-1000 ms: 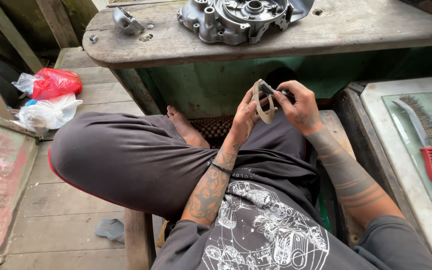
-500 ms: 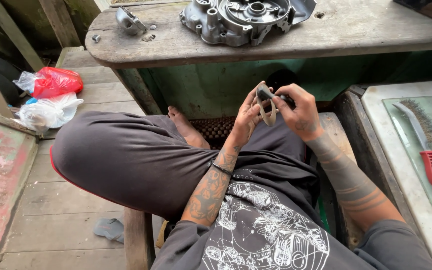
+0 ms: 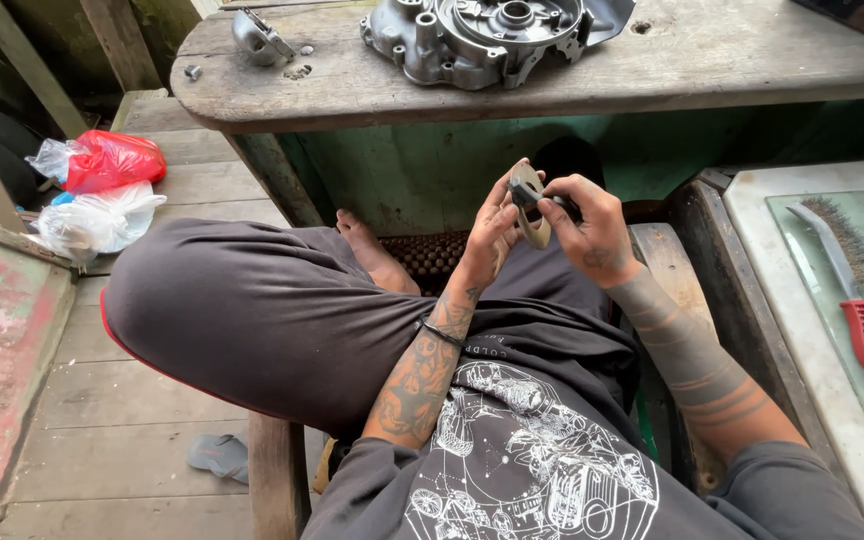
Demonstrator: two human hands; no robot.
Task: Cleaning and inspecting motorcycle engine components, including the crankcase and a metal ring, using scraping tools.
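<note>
Hands before weathered wooden bench

An engine case sits at the bench's far edge, a small part near its left end. Below the bench's near edge, both hands meet over the lap. Bags lie on the floor left; a wire brush rests on the tray right.
</note>
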